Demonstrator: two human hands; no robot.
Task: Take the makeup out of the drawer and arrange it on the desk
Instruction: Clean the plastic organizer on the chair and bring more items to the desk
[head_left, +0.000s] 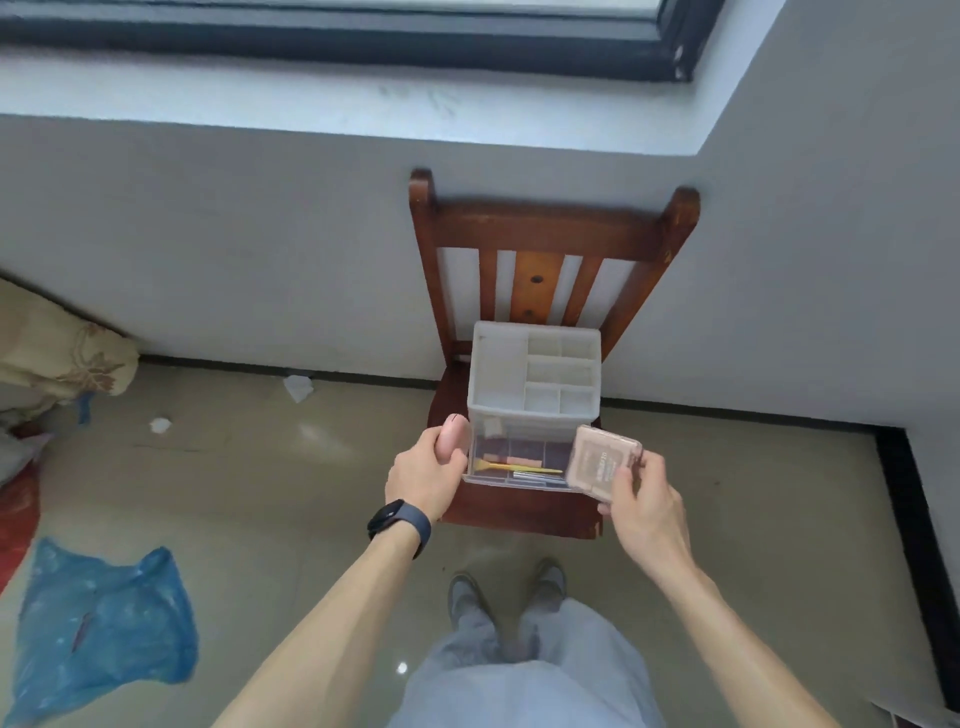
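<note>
A white plastic organizer with top compartments stands on a wooden chair. Its clear drawer is pulled out at the front. Inside lie a yellow-handled brush, a pink stick and silver tubes. My left hand is closed around a pink egg-shaped sponge at the drawer's left corner. My right hand holds a pink square compact just over the drawer's right end.
The chair backs against a grey wall below a window sill. A blue plastic bag lies on the floor at the left, with crumpled paper scraps near the skirting. My feet stand just in front of the chair.
</note>
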